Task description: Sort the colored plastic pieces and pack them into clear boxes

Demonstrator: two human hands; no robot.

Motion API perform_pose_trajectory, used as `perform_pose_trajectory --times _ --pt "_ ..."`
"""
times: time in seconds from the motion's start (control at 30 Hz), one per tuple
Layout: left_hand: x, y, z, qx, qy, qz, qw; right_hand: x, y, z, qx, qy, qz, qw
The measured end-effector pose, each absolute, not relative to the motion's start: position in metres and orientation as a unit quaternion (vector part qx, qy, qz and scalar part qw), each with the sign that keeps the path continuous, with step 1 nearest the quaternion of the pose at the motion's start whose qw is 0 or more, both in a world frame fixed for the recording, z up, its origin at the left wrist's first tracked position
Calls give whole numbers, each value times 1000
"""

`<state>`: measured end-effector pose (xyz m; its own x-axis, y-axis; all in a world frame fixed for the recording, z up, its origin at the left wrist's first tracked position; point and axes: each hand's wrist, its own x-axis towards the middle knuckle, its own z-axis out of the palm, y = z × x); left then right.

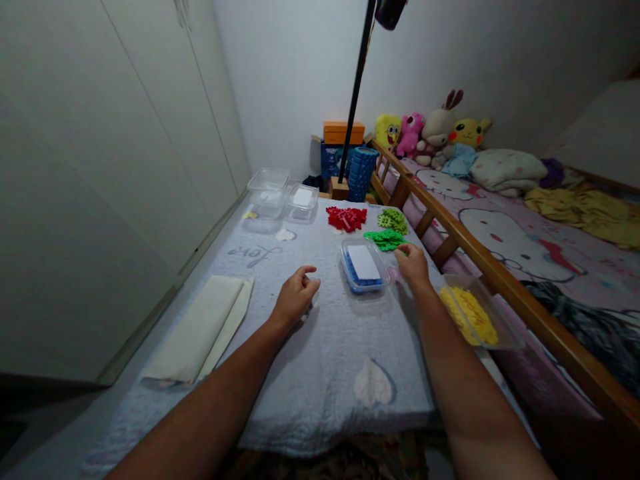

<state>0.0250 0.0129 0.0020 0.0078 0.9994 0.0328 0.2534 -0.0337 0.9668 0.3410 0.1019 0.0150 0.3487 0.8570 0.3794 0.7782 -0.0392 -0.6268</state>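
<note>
My left hand (296, 295) hovers over the cloth with its thumb and forefinger apart and nothing between them. Right of it stands a clear plastic box (345, 270) holding blue pieces (367, 287), a white card (364, 261) on top. Past that box, my right hand (414, 265) has its fingers curled together at the near edge of a bright green pile of pieces (384, 239). Whether something small is in its fingertips is hidden. Behind lie a lime-green pile (393, 220) and a red pile (346, 218).
Clear containers (269, 179) and a lidded box with a white card (303, 197) stand at the far left. Folded cream cloth (200, 327) lies at left. A clear box of yellow pieces (470, 315) sits by the wooden bed rail (450, 233). A black pole (356, 93) rises behind the table.
</note>
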Motion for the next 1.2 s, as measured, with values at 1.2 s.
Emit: perform_pose_trajectory --times 1.2 --pt "40 49 17 395 563 525 501 344 171 -2 -790 -579 44 197"
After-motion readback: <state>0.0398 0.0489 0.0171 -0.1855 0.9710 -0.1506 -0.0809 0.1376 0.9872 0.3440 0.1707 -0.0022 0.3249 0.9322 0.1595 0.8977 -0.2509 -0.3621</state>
